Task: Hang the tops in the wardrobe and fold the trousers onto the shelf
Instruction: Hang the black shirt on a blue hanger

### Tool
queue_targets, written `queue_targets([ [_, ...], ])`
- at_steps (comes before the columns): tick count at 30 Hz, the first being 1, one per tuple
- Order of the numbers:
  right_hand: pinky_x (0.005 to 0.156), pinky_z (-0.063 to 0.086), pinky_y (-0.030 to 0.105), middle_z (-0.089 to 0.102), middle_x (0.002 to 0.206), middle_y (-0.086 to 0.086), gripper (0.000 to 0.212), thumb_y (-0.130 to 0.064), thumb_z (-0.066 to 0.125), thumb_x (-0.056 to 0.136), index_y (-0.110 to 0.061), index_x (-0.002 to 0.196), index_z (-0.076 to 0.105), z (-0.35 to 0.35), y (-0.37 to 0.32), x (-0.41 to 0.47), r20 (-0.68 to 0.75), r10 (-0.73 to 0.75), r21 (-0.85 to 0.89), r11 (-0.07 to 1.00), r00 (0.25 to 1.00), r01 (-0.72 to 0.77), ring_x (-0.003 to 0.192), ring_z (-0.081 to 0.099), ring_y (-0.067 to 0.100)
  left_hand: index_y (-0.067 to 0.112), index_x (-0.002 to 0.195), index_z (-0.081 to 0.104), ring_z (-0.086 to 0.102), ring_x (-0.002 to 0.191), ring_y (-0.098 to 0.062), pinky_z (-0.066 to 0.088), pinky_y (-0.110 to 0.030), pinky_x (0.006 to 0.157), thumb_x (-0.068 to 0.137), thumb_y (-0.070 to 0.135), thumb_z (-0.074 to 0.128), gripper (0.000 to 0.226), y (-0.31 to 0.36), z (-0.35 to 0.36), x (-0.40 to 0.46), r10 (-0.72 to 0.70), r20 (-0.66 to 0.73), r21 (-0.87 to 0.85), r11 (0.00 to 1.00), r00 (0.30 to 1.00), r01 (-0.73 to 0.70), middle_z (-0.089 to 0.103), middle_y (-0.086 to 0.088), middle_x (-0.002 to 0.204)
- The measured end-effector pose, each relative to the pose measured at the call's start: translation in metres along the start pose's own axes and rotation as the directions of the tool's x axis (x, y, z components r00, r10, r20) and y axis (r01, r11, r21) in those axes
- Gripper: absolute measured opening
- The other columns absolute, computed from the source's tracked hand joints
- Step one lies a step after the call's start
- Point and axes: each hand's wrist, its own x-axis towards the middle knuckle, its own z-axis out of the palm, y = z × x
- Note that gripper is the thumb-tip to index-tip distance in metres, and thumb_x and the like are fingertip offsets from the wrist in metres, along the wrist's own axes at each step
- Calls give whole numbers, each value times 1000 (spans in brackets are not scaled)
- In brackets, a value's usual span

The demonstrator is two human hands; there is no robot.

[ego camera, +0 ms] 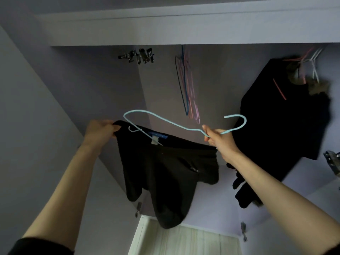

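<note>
A black top (165,168) hangs between my hands in front of the open wardrobe. My left hand (100,130) grips its left shoulder edge. My right hand (216,138) grips the neck of a light blue hanger (165,121) just below its hook, together with the top's right edge. The hanger's left arm reaches into the neckline by the label; its hook points right.
Several empty coloured hangers (186,85) hang at the wardrobe's middle. A black garment (279,107) hangs at the right beside a fur-trimmed piece (318,87). Metal clip hangers (139,56) sit at the top left. A pale floor (184,242) shows below.
</note>
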Motion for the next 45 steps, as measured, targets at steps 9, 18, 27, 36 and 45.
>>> queue_targets([
  [9,62,44,24,65,60,2,47,-42,66,84,-21,43,58,1,-53,2,104,-141,-609,773,985,175,65,62,16,2,86,70,61,92,-41,47,-39,81,87,16,53,22,-3,18,-7,220,74,609,762,973,-218,67,-26,90],
  [18,49,37,20,59,50,-13,46,-50,61,85,-23,47,63,33,-98,8,260,-122,-801,526,958,284,56,56,7,16,69,61,57,86,-30,28,-33,81,96,34,44,37,15,72,-37,418,487,560,525,767,-641,52,0,76],
  [27,68,46,25,59,54,-5,45,-48,61,86,-21,50,66,19,-100,-4,319,-13,-650,725,948,228,62,55,11,20,106,69,58,101,-19,32,-31,92,93,25,56,20,15,69,-35,472,566,390,569,676,-724,67,1,103],
  [36,112,31,33,51,137,7,62,-17,70,83,-11,139,44,-48,-52,-2,424,293,-681,727,857,89,128,45,18,6,100,73,61,95,-29,38,-35,93,87,6,63,17,9,42,-19,588,262,339,686,765,-644,70,-12,92],
  [45,73,43,5,65,67,-28,11,-20,72,82,-29,89,72,-46,-24,3,299,-34,-614,758,954,219,79,62,-12,9,103,73,61,94,-20,35,-17,80,87,11,65,18,-4,26,-10,494,222,318,778,840,-542,70,-6,97],
])
